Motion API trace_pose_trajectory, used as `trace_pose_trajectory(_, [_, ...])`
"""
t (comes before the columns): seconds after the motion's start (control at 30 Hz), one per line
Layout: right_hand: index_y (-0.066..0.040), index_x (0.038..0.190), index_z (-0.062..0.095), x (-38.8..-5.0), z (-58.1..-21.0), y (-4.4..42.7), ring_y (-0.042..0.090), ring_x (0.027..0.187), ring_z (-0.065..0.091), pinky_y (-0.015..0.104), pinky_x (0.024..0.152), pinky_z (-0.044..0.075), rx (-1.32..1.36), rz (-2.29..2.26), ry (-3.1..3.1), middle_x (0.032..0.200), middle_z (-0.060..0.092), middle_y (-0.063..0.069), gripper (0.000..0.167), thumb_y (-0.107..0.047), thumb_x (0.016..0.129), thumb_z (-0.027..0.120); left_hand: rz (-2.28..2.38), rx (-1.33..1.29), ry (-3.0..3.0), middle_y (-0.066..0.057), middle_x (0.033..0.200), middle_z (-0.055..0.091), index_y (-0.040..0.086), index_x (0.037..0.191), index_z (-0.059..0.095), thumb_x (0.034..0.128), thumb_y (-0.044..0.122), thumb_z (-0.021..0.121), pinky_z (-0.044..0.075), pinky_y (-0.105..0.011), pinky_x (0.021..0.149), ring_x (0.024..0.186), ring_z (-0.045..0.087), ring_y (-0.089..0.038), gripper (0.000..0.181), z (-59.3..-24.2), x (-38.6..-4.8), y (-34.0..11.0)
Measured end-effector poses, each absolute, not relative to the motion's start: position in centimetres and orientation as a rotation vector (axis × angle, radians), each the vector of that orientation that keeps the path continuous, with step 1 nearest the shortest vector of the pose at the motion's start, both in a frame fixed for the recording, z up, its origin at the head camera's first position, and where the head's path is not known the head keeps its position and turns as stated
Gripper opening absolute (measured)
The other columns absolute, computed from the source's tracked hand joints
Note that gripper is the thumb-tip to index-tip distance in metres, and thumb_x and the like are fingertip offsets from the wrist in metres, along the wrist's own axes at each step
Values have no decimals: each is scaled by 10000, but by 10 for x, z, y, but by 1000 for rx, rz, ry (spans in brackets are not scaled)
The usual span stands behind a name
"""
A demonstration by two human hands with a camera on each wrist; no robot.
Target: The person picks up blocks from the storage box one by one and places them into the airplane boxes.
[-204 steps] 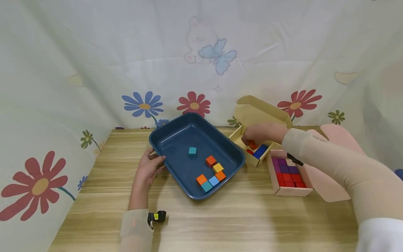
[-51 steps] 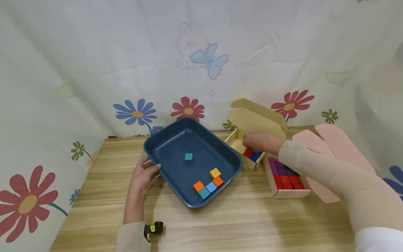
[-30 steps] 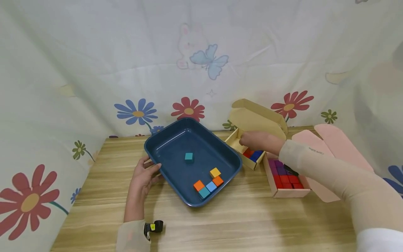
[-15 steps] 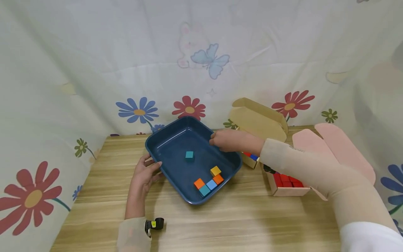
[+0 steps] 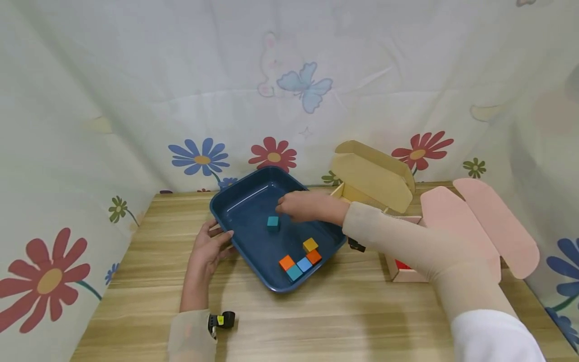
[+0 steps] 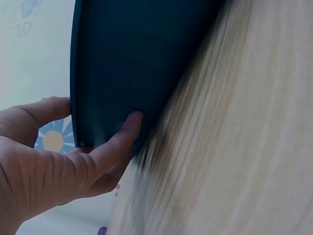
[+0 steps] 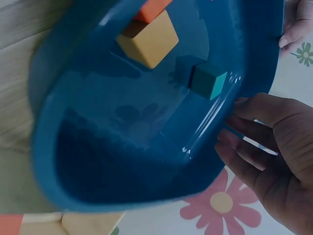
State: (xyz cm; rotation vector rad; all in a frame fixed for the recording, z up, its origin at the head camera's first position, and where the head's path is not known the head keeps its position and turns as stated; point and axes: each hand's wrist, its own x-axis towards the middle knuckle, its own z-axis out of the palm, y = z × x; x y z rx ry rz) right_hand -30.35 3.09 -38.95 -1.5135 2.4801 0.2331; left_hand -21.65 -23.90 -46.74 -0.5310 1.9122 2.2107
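A dark blue tray [image 5: 244,206] stands at an angle on the wooden table. My left hand [image 5: 208,249] grips its left edge, the thumb at the rim and fingers against the outer wall in the left wrist view. Over the tray's interior is my right hand [image 5: 300,205], fingers loosely bent, with nothing visible between them. Just left of those fingers a teal cube [image 5: 273,223] sits alone on the tray floor. Toward the near corner are a yellow cube [image 5: 310,245], two orange cubes, a light blue cube [image 5: 304,264] and another teal cube [image 5: 294,272].
Behind the right forearm, a tan cardboard box [image 5: 371,173] stands with its lid up; the arm hides its cubes. Right of it is a pink box [image 5: 409,275], lid folded open, some red showing inside. A flowered curtain [image 5: 217,100] hangs behind the table.
The red-orange cube behind the yellow one has left the tray since the earliest frame. My right hand has moved left from the tan box to over the tray. The left hand keeps its grip.
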Motion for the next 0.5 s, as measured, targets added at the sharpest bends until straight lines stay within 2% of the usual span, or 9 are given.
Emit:
trace_pose_trajectory(0.33, [-142, 1359, 638, -320, -415, -4, 178, 1025, 649, 262, 905, 564, -1456, 213, 2398, 1249, 664, 62, 374, -170, 990, 688, 2201, -500, 1944, -199, 1470, 247, 108, 1605, 159, 1003, -12, 568, 566, -432, 912, 1166, 516, -300, 737, -466, -218, -238])
trace_pose_trajectory(0.5, [-152, 1361, 647, -323, -427, -17, 164, 1012, 645, 263, 895, 566, -1433, 272, 2325, 1264, 668, 44, 372, -165, 992, 685, 2198, -516, 1945, -186, 1438, 278, 111, 1607, 154, 999, -1, 574, 570, -432, 903, 1152, 527, -304, 747, -465, -216, -237])
